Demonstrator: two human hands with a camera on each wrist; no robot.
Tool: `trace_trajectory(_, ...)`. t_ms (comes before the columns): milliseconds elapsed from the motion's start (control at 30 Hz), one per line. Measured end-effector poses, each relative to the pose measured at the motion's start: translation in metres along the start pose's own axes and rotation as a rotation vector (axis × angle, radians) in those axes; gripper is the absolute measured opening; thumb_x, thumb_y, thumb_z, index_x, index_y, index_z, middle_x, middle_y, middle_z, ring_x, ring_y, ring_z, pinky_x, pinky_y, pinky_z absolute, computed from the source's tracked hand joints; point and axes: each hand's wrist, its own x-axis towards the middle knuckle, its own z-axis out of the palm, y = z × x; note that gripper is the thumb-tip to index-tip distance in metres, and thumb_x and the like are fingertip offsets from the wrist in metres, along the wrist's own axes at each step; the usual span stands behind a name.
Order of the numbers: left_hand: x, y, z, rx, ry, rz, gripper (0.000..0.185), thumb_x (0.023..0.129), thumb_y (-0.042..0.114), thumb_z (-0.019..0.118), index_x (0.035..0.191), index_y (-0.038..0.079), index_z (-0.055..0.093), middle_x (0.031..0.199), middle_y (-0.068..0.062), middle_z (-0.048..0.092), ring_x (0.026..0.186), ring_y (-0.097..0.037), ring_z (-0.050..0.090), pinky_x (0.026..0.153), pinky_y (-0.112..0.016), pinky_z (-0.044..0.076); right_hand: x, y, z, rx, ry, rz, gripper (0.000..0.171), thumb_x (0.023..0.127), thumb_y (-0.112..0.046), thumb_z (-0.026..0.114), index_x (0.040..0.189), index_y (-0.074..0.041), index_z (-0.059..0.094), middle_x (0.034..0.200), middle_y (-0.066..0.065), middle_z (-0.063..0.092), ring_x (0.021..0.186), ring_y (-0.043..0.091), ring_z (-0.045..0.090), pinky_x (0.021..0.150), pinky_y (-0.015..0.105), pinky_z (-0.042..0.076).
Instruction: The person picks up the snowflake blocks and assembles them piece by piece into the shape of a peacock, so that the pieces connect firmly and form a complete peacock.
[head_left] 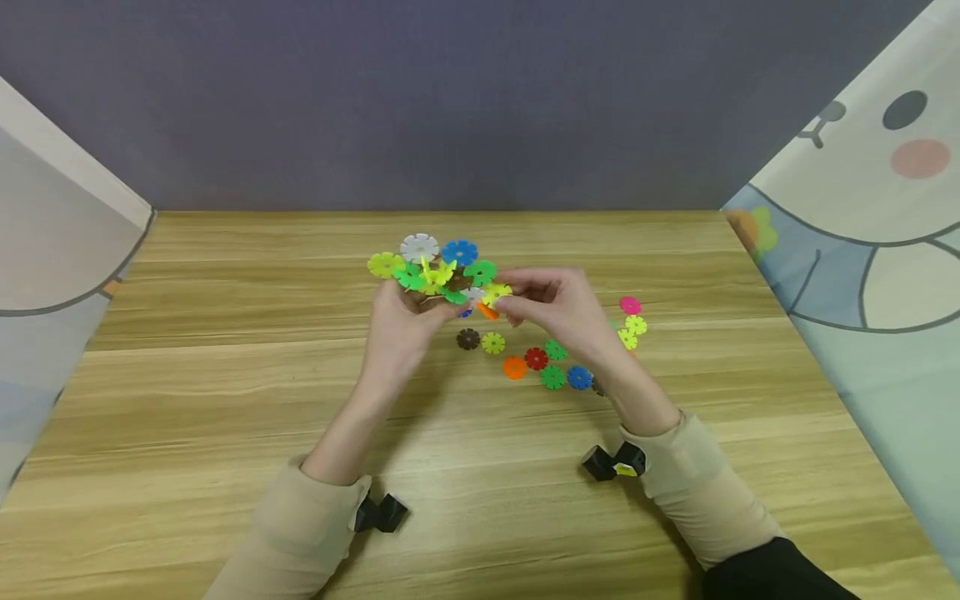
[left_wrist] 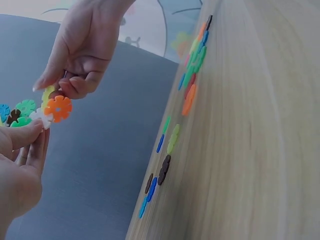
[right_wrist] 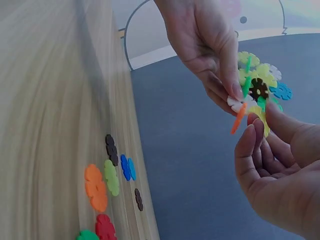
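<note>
A cluster of notched plastic snowflake discs (head_left: 480,272), slotted together in yellow, green, white, blue and brown, is held up over the table between both hands. My left hand (head_left: 401,325) pinches it from the left, its thumb on a white disc (left_wrist: 42,118). On the other side my right hand (head_left: 558,312) pinches a yellow disc (head_left: 497,293) between thumb and fingers. An orange disc (left_wrist: 58,108) sticks out of the cluster beside these two, facing the left wrist view and edge-on in the right wrist view. The fingers hide part of the cluster's lower side.
Loose discs lie on the wooden table (head_left: 225,400): an orange one (head_left: 515,367), a red one (head_left: 536,358), a blue one (head_left: 579,377) and several others, some partly behind the right forearm. A pink disc (head_left: 630,305) lies farther right. A grey panel (head_left: 435,108) borders the far edge.
</note>
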Motion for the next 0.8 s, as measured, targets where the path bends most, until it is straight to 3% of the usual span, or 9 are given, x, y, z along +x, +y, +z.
trace_trajectory(200,-0.001,0.001,0.0,-0.004,0.014,0.015,0.047,0.085,-0.004,0.077,0.128,0.006,0.063,0.125,-0.01,0.073,0.114,-0.018,0.071,0.098,-0.03,0.06,0.001,0.0,-0.001,-0.006,-0.01,0.031,0.033,0.09,-0.007,0.079,0.123,-0.004,0.074,0.113,0.006,0.074,0.082,0.015,0.065,0.07,0.022,0.057)
trace_trajectory(333,-0.001,0.002,0.0,-0.007,0.02,0.009,0.048,0.084,-0.004,0.078,0.128,0.006,0.064,0.125,-0.01,0.073,0.114,-0.018,0.072,0.098,-0.031,0.06,0.001,0.0,0.001,0.017,-0.01,0.003,0.031,0.09,-0.007,0.079,0.121,-0.003,0.075,0.124,0.008,0.071,0.098,0.018,0.066,0.08,0.023,0.06)
trace_trajectory(433,-0.001,0.003,-0.001,-0.005,0.018,0.003,0.048,0.083,-0.003,0.079,0.128,0.007,0.065,0.125,-0.01,0.073,0.114,-0.017,0.071,0.1,-0.031,0.059,0.001,0.0,0.003,0.038,0.009,-0.008,0.03,0.089,-0.007,0.08,0.118,-0.003,0.076,0.122,0.006,0.072,0.105,0.018,0.068,0.087,0.025,0.061)
trace_trajectory(667,-0.002,0.003,-0.001,-0.003,0.016,-0.036,0.047,0.084,-0.004,0.079,0.127,0.006,0.064,0.123,-0.01,0.073,0.112,-0.019,0.073,0.095,-0.029,0.061,-0.001,0.001,0.008,0.022,0.1,-0.012,0.03,0.083,-0.009,0.086,0.112,-0.005,0.078,0.107,0.0,0.078,0.086,0.014,0.069,0.074,0.022,0.06)
trace_trajectory(800,-0.003,0.002,-0.001,0.043,0.015,-0.048,0.047,0.083,-0.002,0.08,0.127,0.006,0.065,0.123,-0.011,0.073,0.111,-0.02,0.073,0.093,-0.027,0.061,-0.002,0.0,0.01,-0.005,0.114,-0.033,0.028,0.082,-0.008,0.086,0.109,-0.003,0.078,0.105,0.004,0.078,0.082,0.013,0.069,0.071,0.022,0.06)
